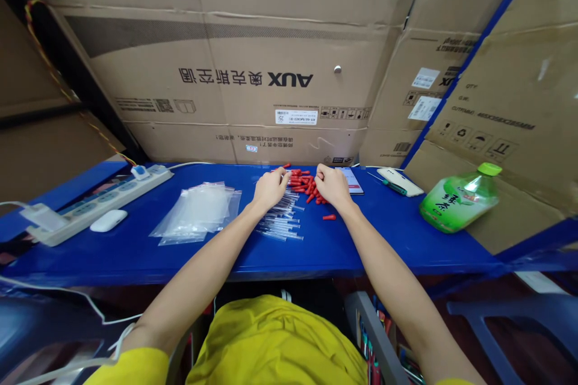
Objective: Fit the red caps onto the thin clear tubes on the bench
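Note:
My left hand (pixel 270 187) is closed, thumb and fingers together, above the upper end of a heap of thin clear glass tubes (pixel 282 222). A red rubber bulb tip shows just past its fingers; whether they grip it is hidden. My right hand (pixel 333 184) is curled at the right side of a pile of small red rubber bulbs (pixel 307 183), and anything inside its fingers cannot be seen. One loose red bulb (pixel 329 217) lies nearer me, below the right hand. Between both hands the bulb pile touches the tubes.
Clear zip bags (pixel 198 210) lie stacked on the blue table (pixel 334 252). Left of them are a white earbud case (pixel 108 220) and a power strip (pixel 103 201). Rightward lie a phone (pixel 354 181), a green-handled screwdriver (pixel 394 186) and a green tea bottle (pixel 460 201). Cardboard (pixel 158 42) walls the back.

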Motion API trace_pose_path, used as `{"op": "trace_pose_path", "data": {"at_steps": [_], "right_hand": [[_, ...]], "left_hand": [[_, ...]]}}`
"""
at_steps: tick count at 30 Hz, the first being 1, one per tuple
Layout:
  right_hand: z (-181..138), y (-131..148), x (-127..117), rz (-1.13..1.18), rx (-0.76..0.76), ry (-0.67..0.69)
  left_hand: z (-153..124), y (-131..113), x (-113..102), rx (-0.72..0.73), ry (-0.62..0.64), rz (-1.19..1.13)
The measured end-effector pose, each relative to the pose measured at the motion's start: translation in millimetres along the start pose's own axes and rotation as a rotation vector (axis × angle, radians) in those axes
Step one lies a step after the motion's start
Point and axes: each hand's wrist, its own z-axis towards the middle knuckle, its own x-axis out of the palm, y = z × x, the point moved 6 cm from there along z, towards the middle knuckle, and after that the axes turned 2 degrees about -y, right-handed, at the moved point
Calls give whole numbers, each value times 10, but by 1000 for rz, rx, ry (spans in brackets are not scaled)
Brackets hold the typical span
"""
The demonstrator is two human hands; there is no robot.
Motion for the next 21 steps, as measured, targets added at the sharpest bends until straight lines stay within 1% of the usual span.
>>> {"op": "trace_pose_path", "data": {"at_steps": [3, 5, 7, 10, 12, 16, 21], "right_hand": [[-11, 8, 8, 32, -16, 6], [-26, 35, 12, 106, -31, 13], [-43, 90, 22, 217, -72, 37], [-71, 199, 49, 354, -174, 97], [-82, 245, 59, 409, -222, 112], [-72, 251, 46, 525, -241, 84], [1, 143, 19, 711, -143, 16]], "left_hand": [[-2, -14, -4, 36, -23, -30], [-8, -52, -2, 92, -21, -67], [-17, -122, 10, 193, -3, -136], [-45, -250, 31, 394, 21, -272], [-60, -296, 45, 478, 27, -337], [-57, -301, 65, 497, 27, -375], [-38, -275, 8, 458, -4, -320]]}}
